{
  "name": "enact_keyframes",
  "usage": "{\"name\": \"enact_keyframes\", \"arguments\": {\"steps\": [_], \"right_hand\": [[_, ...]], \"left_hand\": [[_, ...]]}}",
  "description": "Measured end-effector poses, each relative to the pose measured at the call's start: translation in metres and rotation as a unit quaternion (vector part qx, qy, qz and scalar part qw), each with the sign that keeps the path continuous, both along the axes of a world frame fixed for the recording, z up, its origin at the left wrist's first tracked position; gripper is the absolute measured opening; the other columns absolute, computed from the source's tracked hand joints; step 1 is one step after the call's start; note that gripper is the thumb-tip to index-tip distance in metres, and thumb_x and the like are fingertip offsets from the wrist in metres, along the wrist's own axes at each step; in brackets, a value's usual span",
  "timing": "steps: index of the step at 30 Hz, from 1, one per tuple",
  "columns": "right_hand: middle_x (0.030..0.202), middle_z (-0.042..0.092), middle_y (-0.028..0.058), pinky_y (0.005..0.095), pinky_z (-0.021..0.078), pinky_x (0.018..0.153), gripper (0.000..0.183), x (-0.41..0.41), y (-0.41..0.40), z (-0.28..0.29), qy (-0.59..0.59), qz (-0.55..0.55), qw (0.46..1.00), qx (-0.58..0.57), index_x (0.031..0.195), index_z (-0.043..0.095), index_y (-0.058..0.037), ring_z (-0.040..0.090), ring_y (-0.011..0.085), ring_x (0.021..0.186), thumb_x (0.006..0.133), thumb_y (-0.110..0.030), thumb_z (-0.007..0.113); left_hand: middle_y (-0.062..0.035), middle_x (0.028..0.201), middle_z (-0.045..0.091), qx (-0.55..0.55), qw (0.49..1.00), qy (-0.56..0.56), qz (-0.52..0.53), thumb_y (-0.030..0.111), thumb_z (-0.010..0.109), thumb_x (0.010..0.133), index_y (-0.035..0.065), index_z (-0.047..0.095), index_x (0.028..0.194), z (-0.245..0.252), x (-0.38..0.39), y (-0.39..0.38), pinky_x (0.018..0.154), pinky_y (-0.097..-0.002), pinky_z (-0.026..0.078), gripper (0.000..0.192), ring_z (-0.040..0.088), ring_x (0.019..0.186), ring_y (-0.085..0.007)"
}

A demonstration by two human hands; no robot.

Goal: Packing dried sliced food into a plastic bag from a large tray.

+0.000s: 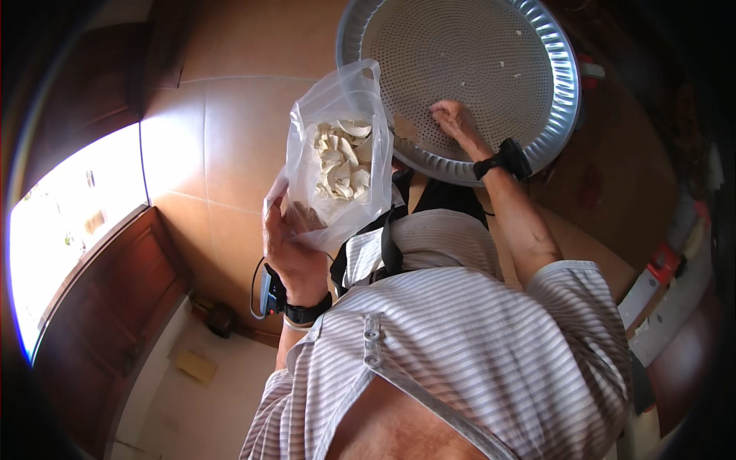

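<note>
My left hand [296,247] supports a clear plastic bag [339,224] from its lower left side, with the fingers partly behind the film. Inside the bag lies a heap of pale, dry-looking slices [342,161], and its top stands open. Over the near part of a large round perforated metal tray [454,69], my right hand [454,119] is bent down with its fingers curled together. Whether anything is between those fingertips is hidden. A few small pale crumbs [502,64] are scattered on the tray's holed surface. The bag overlaps the tray's left rim.
Below is a floor of brown tiles [247,132]. To the left are a wooden door [115,299] and a bright opening [75,213]. A dark round object [221,318] sits by the wall at lower left. A red-and-white object [661,264] is at the right.
</note>
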State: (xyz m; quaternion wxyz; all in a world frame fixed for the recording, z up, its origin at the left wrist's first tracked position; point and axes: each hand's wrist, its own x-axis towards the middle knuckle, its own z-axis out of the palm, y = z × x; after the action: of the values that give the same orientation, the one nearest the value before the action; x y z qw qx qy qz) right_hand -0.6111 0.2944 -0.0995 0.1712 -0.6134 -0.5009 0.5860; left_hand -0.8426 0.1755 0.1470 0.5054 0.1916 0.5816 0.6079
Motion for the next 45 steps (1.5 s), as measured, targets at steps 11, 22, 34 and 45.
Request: {"name": "enact_keyframes", "arguments": {"steps": [11,22,34,45], "right_hand": [[0.098,0.05,0.0142,0.0391,0.0515,0.067,0.043,-0.05,-0.01,0.03,-0.174,0.335,0.879,0.291,0.108,0.054,-0.0144,0.059,0.0317,0.081,0.066,-0.017,0.064],[0.09,0.059,0.0167,0.038,0.0504,0.065,0.024,-0.052,-0.013,0.018,-0.201,0.361,0.86,0.299,0.087,0.059,-0.0043,0.061,0.0303,0.082,0.064,-0.009,0.063],[0.072,0.055,0.0015,0.0197,0.0452,0.052,0.006,-0.055,0.005,0.223,0.226,0.063,0.915,0.329,0.083,0.057,-0.0045,0.054,0.0059,0.061,0.076,-0.004,0.057],[0.078,0.061,0.0054,0.0224,0.0449,0.047,0.014,-0.048,0.006,0.205,0.119,0.041,0.927,0.353,0.089,0.062,-0.0049,0.056,0.0106,0.056,0.084,-0.013,0.053]], "left_hand": [[-0.0056,0.106,0.055,0.011,0.999,-0.048,-0.019,0.034,0.042,0.088,0.0048,0.046,0.122,0.003,-0.002,0.001,0.077,-0.0291,0.038,0.044,0.05,0.088,-0.0154],[-0.0023,0.088,0.054,-0.006,0.999,-0.032,0.009,0.032,0.042,0.088,0.0044,0.048,0.12,0.002,-0.008,-0.001,0.068,-0.0268,0.036,0.042,0.046,0.075,-0.0122],[0.0004,0.07,0.047,-0.016,0.997,-0.081,0.005,0.034,0.044,0.087,0.0045,0.047,0.118,0.013,-0.037,-0.016,0.056,-0.0227,0.034,0.043,0.04,0.061,-0.009],[-0.0057,0.107,0.054,0.005,1.0,0.019,0.011,0.035,0.045,0.086,0.0034,0.046,0.121,0.001,-0.041,-0.02,0.074,-0.0269,0.039,0.047,0.049,0.084,-0.0131]]}}
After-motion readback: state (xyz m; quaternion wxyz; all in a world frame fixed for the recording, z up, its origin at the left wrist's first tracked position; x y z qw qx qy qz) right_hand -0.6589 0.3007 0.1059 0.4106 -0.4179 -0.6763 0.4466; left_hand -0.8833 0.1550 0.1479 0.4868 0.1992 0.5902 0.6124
